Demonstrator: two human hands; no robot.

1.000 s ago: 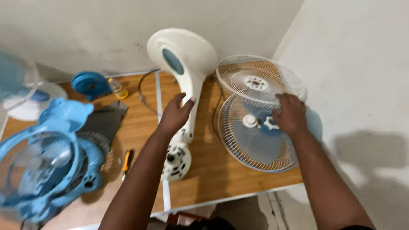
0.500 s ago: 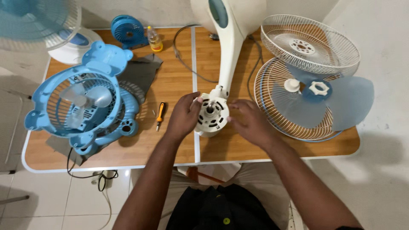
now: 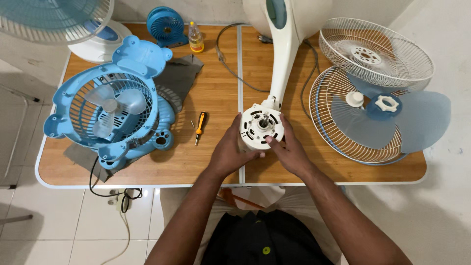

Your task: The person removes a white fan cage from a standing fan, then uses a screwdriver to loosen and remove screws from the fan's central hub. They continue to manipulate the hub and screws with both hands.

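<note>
A white desk fan body lies on the wooden table (image 3: pixel 206 93), its round motor head (image 3: pixel 261 127) facing me and its neck (image 3: pixel 283 64) running back to the base (image 3: pixel 294 14). My left hand (image 3: pixel 230 152) cups the motor head's left side. My right hand (image 3: pixel 289 149) grips its right and lower side, fingertips on the front face. Both hands hold the motor head.
Two white wire grilles (image 3: pixel 375 51) and a translucent blue blade (image 3: pixel 392 120) lie at the right. A blue bear-shaped fan (image 3: pixel 115 110) sits at the left, a small orange-handled screwdriver (image 3: pixel 199 126) beside it. A small blue fan (image 3: pixel 167 24), a little bottle (image 3: pixel 196 37) and another fan (image 3: pixel 73 19) stand behind.
A second ago my right hand rested on the grilles and my left on the fan's neck. Both hands have come onto the motor head and stay there; the view has tilted down.
</note>
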